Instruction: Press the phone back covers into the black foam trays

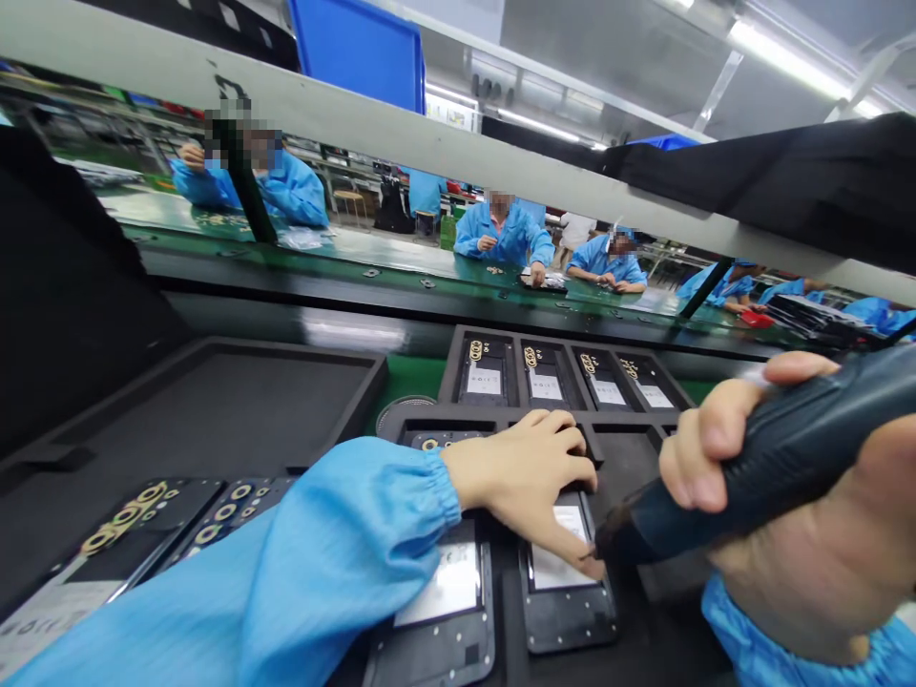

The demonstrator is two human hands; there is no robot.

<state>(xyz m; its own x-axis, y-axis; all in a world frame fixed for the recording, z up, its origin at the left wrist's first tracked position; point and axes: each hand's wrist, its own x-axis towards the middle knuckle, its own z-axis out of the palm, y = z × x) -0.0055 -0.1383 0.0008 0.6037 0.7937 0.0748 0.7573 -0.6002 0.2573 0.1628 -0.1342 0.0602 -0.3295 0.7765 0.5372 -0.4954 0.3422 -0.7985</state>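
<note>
My right hand is wrapped round a black electric screwdriver, whose tip points down-left at a black phone part lying in a black tray. My left hand, in a blue sleeve, lies on that phone part, fingers stretched along its top edge and thumb near the driver tip. A second phone part rests just left of it, partly under my sleeve.
A further tray row holds several phone parts with gold camera rings. An empty black tray sits to the left, more parts below it. Across the green conveyor, several people in blue coats work. A white beam crosses overhead.
</note>
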